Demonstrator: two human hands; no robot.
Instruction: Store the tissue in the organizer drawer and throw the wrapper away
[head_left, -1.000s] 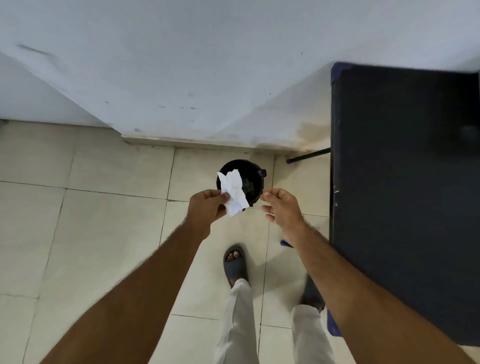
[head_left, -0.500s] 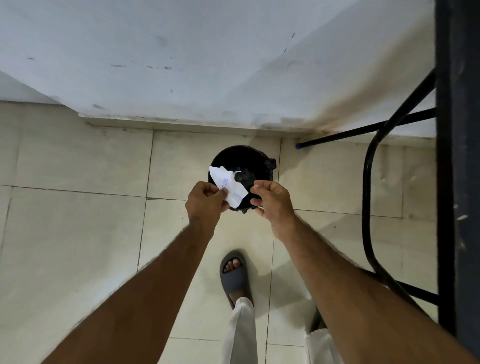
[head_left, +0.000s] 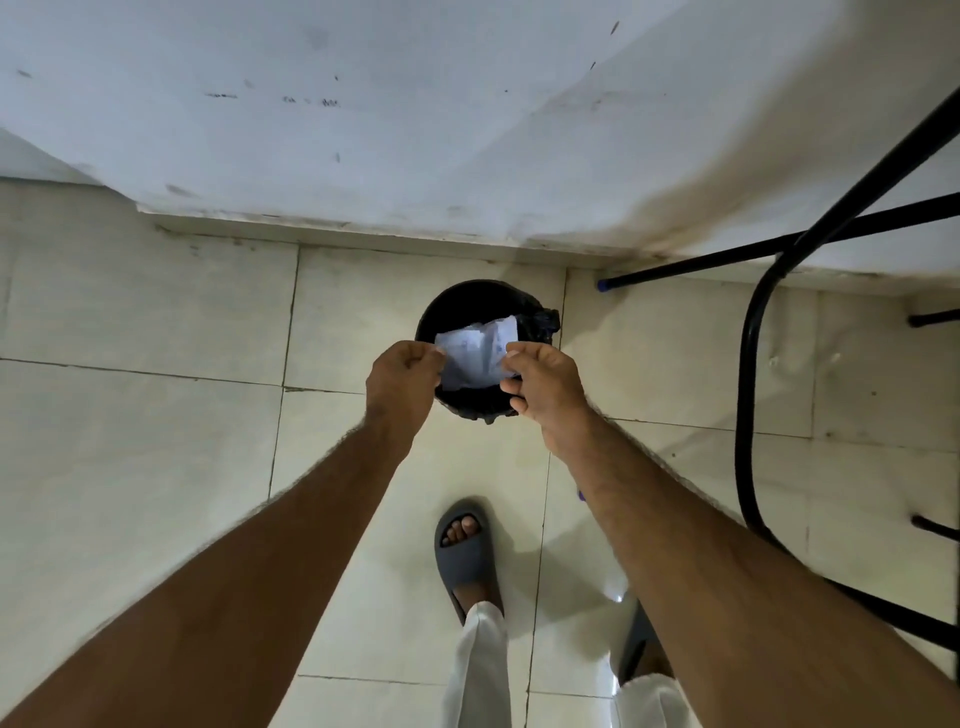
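A crumpled white wrapper (head_left: 477, 352) with faint blue print hangs stretched between both hands, directly over the mouth of a small round black bin (head_left: 467, 301) lined with a black bag. My left hand (head_left: 402, 382) pinches the wrapper's left edge. My right hand (head_left: 543, 384) pinches its right edge. The bin stands on the tiled floor close to the wall. No tissue and no organizer drawer are in view.
A white wall (head_left: 415, 130) with a low skirting runs behind the bin. Black metal table legs (head_left: 753, 364) curve down at the right. My foot in a grey slipper (head_left: 462, 551) stands on the pale tiles below the bin.
The view has come closer to the bin. My right hand has joined the left on the wrapper, which now hangs spread between them over the bin's mouth.
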